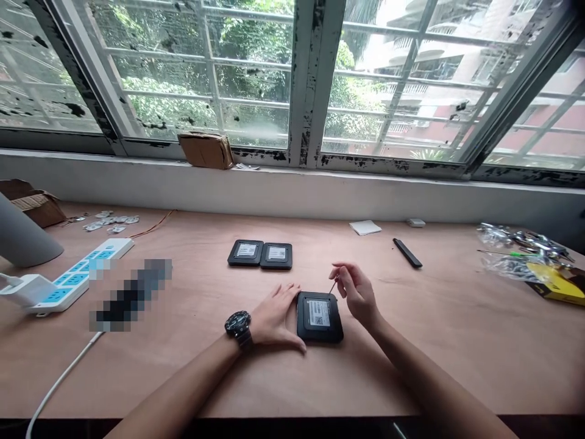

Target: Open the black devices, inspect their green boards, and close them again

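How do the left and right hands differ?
Pose: the left hand is spread at the left side of the black case; the right hand is drawn in, pinching a thin tool near its upper right corner.
Wrist: the left hand's carries a black watch; the right hand's is bare.
Shared: both are ungloved.

The case looks plastic (matt).

Daylight falls through barred windows above a low white wall and a brown tabletop.
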`<action>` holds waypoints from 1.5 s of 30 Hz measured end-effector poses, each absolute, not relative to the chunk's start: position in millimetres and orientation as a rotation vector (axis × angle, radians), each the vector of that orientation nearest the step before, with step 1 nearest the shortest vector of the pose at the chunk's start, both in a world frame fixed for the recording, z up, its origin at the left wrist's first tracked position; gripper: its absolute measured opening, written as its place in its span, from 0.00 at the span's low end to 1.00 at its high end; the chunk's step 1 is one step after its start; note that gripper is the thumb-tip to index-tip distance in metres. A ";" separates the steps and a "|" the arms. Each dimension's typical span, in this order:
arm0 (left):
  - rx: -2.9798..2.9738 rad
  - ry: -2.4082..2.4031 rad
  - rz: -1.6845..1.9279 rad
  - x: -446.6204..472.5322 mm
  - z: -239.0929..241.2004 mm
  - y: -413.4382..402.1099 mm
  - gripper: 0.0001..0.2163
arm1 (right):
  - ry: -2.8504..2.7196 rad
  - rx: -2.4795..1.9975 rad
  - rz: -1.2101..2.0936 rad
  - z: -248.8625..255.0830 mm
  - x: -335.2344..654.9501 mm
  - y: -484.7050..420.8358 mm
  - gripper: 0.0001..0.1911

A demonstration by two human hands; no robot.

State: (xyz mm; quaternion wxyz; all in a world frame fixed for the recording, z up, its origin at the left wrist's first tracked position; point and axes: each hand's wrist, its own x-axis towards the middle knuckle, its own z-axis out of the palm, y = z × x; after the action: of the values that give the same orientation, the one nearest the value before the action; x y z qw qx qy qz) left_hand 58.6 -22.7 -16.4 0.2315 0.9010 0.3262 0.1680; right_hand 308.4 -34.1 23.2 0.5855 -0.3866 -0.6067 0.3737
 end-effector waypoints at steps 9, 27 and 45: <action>2.465 0.904 0.428 29.5 -9.4 -8.4 0.49 | -1.520 -0.893 0.806 12.6 261.6 -29.1 0.12; 2.528 0.929 0.440 20.6 -7.5 -4.5 0.42 | -1.620 -0.923 1.006 32.3 281.0 -26.8 0.16; 2.519 0.883 0.606 62.3 -10.3 -31.4 0.60 | -2.183 -1.351 0.412 12.0 364.6 -30.4 0.17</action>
State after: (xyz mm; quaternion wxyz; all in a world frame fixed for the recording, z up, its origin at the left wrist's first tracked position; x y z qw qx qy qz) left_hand 62.3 -31.4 -10.3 0.2007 0.9016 0.3158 0.2170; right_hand 364.6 -30.4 12.0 0.2673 -0.5008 -0.8090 0.1525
